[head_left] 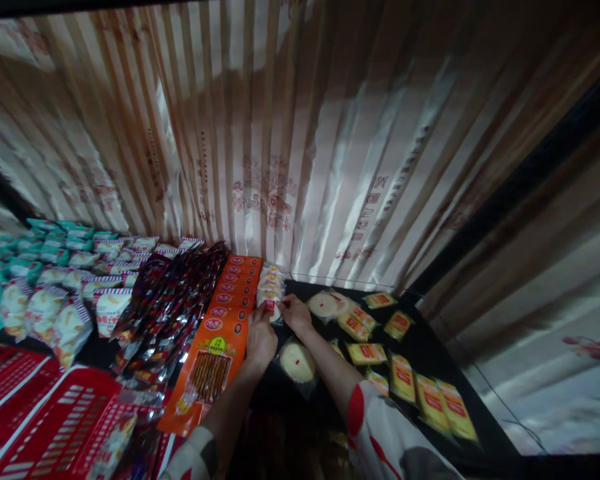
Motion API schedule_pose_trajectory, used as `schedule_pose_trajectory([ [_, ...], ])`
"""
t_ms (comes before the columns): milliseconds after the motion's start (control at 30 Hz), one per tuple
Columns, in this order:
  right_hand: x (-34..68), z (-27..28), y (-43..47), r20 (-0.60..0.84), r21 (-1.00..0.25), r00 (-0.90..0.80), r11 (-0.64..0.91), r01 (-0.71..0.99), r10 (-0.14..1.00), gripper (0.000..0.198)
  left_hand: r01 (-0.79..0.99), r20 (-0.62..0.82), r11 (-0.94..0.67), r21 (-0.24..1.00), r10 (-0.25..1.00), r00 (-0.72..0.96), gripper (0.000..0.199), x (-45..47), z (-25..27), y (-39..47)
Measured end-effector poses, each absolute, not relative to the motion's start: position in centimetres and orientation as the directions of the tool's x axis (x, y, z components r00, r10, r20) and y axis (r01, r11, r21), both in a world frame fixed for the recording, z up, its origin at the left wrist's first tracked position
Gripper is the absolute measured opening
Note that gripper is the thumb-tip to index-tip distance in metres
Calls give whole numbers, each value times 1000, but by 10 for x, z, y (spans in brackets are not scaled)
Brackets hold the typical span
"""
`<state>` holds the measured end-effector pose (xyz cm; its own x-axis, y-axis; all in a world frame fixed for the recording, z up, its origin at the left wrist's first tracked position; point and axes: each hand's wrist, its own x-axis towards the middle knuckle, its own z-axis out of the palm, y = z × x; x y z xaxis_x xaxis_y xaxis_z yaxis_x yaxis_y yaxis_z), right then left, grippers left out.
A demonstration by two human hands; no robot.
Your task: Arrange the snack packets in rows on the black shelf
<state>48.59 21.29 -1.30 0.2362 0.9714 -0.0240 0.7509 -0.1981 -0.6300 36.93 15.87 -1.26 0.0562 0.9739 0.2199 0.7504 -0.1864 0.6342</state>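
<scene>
At the near end of a row of small white packets (272, 280), my left hand (261, 338) grips the lower left side of a white packet with a red label (271, 309). From the opposite side, my right hand (295, 315) pinches the same packet's right edge with bent fingers. Just left of my left hand runs a line of overlapping orange snack bags (229, 327), the front one showing brown sticks. A round, pale, flat item in clear wrap (298, 362) lies below my right wrist. Another round wrapped piece (324, 305) is to the right of my right hand.
Yellow packets (403, 377) lie scattered on the black tabletop (460, 360) at right. Dark shiny packets (175, 300) are heaped at left, beyond them white bags (45, 310) and green bags (27, 250). Red baskets (63, 417) stand front left. A pleated curtain (280, 167) hangs behind.
</scene>
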Motion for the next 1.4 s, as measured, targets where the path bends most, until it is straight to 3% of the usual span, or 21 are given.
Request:
schedule_pose_trajectory([
  [300, 489, -9, 185, 263, -651, 266, -33, 759, 927, 17, 744, 287, -233, 626, 956, 58, 49, 369, -11, 146],
  [400, 496, -4, 160, 281, -680, 166, 74, 729, 945, 21, 718, 342, -307, 625, 934, 102, 42, 371, -5, 122],
  [533, 503, -3, 119, 243, -714, 120, 94, 694, 963, 29, 696, 358, -450, 560, 889, 287, 32, 378, -2, 78],
  [667, 504, -2, 81, 152, -661, 83, 39, 750, 985, 33, 745, 192, -471, 472, 880, 434, 61, 385, -7, 42],
  [767, 502, -1, 56, 153, -611, 6, 89, 786, 988, 34, 769, 140, -478, 423, 874, 466, 76, 386, -11, 23],
  [1033, 499, -1, 3, 209, -656, -95, 212, 725, 973, 36, 809, 283, -495, 318, 864, 417, 41, 378, -22, -13],
  [1233, 511, 12, -22, 128, -735, -114, 172, 656, 985, 46, 743, 296, -562, 363, 826, 480, 37, 366, -2, -29],
  [1400, 528, 30, -36, 105, -833, -113, 149, 533, 988, 34, 636, 204, -497, 591, 854, 478, 34, 352, 27, -28],
])
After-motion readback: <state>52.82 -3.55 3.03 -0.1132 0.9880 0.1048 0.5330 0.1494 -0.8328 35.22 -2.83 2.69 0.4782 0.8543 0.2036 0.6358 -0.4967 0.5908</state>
